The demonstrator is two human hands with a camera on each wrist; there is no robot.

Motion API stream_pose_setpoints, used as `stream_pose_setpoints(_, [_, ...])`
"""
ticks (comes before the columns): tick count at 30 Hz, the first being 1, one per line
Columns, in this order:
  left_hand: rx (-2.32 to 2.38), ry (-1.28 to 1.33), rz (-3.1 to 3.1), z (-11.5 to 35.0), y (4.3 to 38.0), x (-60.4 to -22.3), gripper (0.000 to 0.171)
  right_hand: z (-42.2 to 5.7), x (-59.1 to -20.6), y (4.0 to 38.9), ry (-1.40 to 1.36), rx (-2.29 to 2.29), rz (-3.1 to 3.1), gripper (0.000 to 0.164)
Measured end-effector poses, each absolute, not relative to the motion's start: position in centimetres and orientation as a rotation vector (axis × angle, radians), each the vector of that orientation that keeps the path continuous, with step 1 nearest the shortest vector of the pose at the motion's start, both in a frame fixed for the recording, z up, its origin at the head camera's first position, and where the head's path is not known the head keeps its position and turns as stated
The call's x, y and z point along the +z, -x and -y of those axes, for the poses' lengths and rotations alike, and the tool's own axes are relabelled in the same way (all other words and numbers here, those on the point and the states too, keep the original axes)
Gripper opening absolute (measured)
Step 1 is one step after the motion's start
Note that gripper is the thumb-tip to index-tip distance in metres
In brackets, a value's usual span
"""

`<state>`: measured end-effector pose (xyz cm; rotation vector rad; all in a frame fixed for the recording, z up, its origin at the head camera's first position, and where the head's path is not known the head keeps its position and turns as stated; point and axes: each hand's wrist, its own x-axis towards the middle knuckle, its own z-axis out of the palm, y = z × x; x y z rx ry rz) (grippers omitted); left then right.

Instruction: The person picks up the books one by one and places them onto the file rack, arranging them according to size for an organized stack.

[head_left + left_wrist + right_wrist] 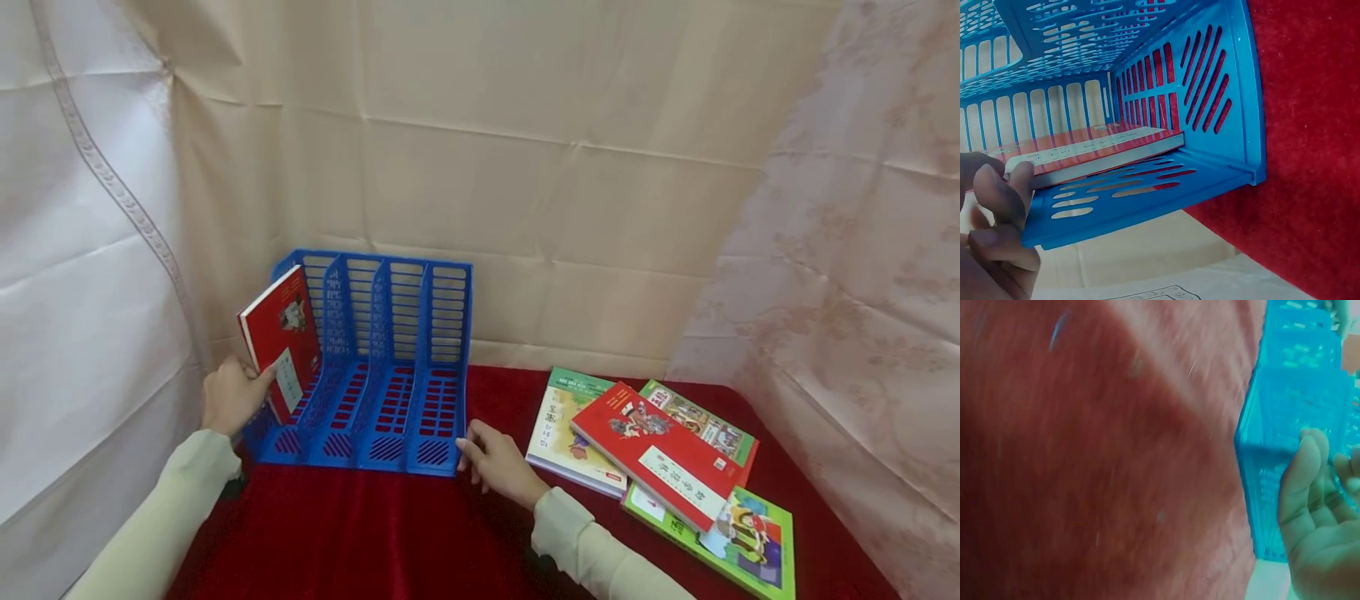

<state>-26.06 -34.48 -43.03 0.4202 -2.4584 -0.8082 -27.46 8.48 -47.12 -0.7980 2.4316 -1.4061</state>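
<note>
A blue file rack (390, 433) with upright dividers stands on the cloth. In its leftmost compartment a red book (281, 337) is upright, leaning slightly, with its lower end on the rack's floor. My left hand (234, 393) grips the book's near edge, thumb on the cover; the left wrist view shows fingers (1004, 194) beside the rack's low side wall. My right hand (498, 462) is at the rack's front right corner, fingers loosely bent and no book in it. In the blurred right wrist view, its thumb (1307, 469) overlaps the rack's side; contact is hard to tell.
Several books lie overlapping on the right: a red book (660, 450) on top, a green-and-cream one (566, 408), a green one with a cartoon cover (757, 542) and another green one (708, 421). Dark red cloth (360, 533) covers the table. Beige curtain (562, 208) hangs behind.
</note>
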Motion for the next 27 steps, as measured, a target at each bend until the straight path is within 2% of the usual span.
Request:
stream_pose_setpoints(11, [-0.816,-0.481,2.346,33.7,24.9,-43.2,0.04,-8.1,-47.0,26.4,0.698,-1.422,-2.37,0.028])
stream_pose_setpoints(19, [-0.695,-0.524,2.296,32.3,24.2,-42.7,0.039,-7.2,-45.4,25.5,0.801,-1.378,-2.314,0.031])
stream_pose_setpoints(27, [-0.73,-0.484,2.313,30.2,24.0,-41.7,0.033,-6.0,-44.4,25.3,0.842,-1.37,-2.329,0.016])
